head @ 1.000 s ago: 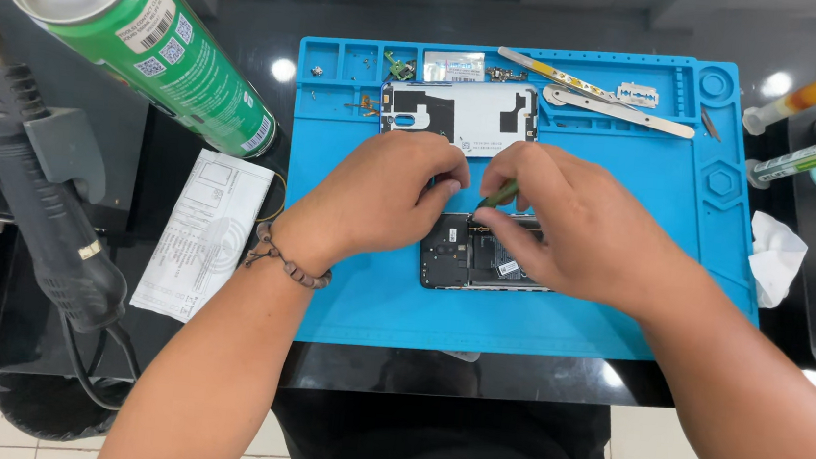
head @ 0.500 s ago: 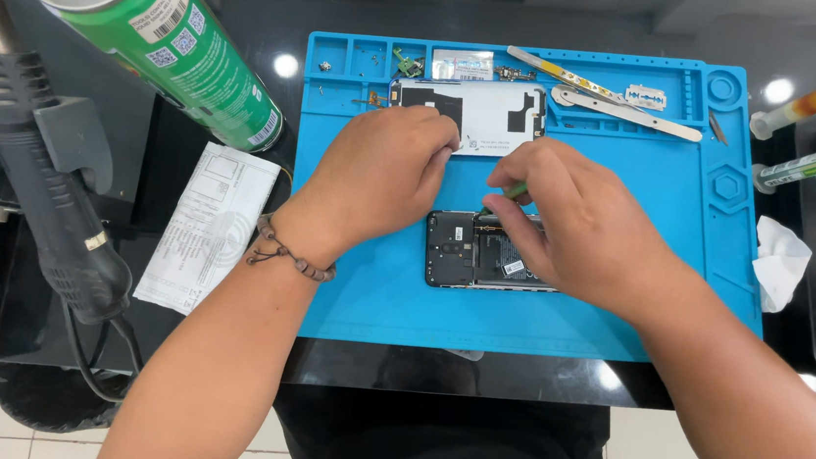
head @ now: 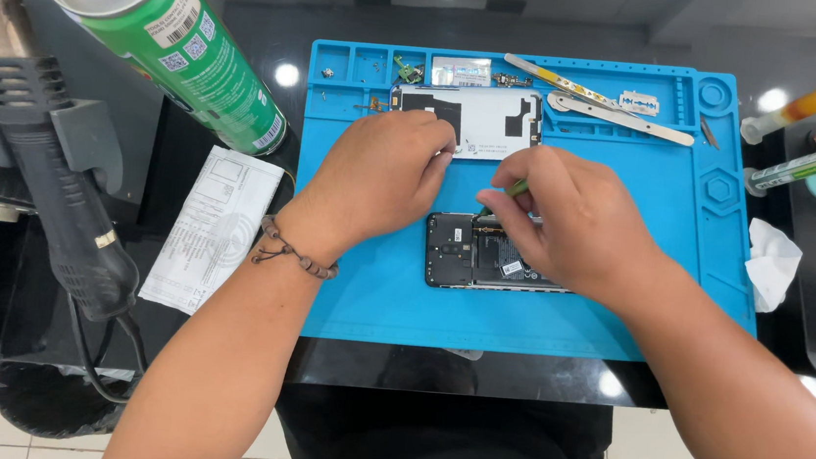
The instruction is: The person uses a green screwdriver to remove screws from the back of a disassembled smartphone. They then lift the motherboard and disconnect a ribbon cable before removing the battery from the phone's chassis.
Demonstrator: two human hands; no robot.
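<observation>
Phone (head: pixel 485 254) is lying open on the blue mat (head: pixel 374 286), back already off, so you can see the dark innards and battery area. The white inner plate/cover (head: pixel 482 118) is out too and parked higher up the mat, w/ a few tiny screws and small parts in the mat's top compartments. So teardown looks well underway imo, but the board and battery are still in the frame.

Right hand (head: pixel 566 224) is curled tight, pinching a thin green-handled tool (head: pixel 510 189) w/ the tip down at the phone's top edge. Left hand (head: pixel 383 173) is loosely curled just above the phone, fingertips resting near the white plate; can't tell if it's actually holding anything.

Other stuff: metal pry tool (head: pixel 624 120) and tweezers (head: pixel 559 78) at the mat's top right, razor blade (head: pixel 639 103) next to them. Big green spray can (head: pixel 178 42) and a hot air gun (head: pixel 40 158) off to the left, paper slip (head: pixel 211 227) beside the mat, glue tubes (head: pixel 802 168) and a tissue (head: pixel 771 263) on the right. Nothing's rly blocking the phone except the hands themselves covering the top half.
</observation>
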